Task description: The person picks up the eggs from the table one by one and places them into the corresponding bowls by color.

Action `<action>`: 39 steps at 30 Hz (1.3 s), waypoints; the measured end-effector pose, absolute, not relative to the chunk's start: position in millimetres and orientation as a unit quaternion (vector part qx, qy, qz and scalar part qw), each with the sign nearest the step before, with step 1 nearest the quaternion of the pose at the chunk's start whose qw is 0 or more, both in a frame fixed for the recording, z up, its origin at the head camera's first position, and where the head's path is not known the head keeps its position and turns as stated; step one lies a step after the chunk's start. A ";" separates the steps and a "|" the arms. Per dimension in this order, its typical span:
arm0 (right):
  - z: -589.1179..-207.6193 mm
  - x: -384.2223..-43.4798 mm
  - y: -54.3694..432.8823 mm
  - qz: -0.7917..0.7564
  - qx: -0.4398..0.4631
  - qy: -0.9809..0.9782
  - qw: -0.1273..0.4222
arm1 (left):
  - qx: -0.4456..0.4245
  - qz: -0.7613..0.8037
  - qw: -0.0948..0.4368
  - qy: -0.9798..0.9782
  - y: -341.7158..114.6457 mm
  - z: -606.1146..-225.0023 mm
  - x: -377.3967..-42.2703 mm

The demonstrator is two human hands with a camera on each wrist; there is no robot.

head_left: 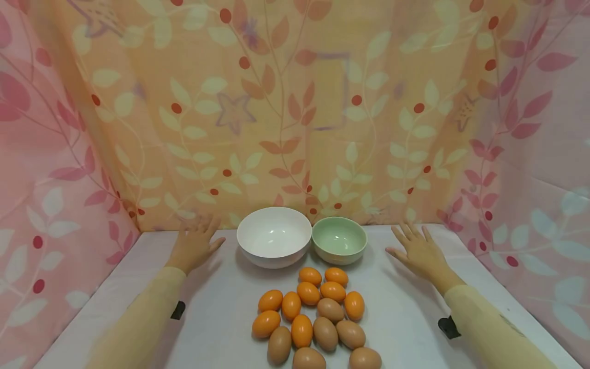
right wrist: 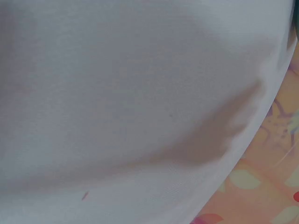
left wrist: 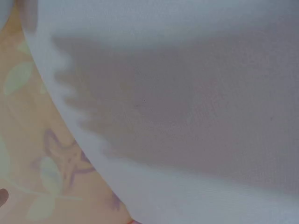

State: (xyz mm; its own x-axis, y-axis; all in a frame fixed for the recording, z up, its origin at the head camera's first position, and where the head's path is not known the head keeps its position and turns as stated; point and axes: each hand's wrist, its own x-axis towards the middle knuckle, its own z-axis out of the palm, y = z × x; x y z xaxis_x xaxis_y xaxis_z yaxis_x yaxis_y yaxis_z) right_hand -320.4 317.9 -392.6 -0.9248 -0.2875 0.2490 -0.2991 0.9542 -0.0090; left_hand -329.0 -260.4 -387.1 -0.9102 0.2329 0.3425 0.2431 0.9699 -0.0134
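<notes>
1. The fingers of the left hand [head_left: 193, 248] and the right hand [head_left: 421, 256] are spread wide and nearly straight, with nothing in their hold. Soft hand shadows [left wrist: 140, 102] in both wrist views suggest they hover above the desk [head_left: 216, 318]; set well apart, they leave the view between them unobstructed.
2. Nearest lie six visible brown eggs [head_left: 325, 334], the lowest cut off by the head view's bottom edge. They rest on their sides, presumably because an egg sits steadiest that way.
3. Beyond, partly mixed among them, are nine orange eggs [head_left: 308, 293], likewise lying down. The loose cluster seems placed centrally to suit either hand.
4. Past the eggs stand a white bowl [head_left: 274, 261] and a smaller green bowl [head_left: 341, 257], upright side by side, probably to keep both mouths accessible from above. Whether they touch, I cannot tell.
5. Farthest, floral cloth [head_left: 281, 128] surrounds the desk's back and sides, likely as a screen.
</notes>
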 end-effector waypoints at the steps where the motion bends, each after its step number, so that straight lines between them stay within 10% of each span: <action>1: -392.9 -319.2 317.6 0.027 0.152 -0.980 0.124 | -0.122 -0.012 0.172 -0.977 -259.2 -387.0 -328.7; 39: -395.2 -287.4 279.5 0.070 0.211 -0.967 0.125 | -0.145 -0.059 0.171 -0.973 -242.7 -389.1 -309.6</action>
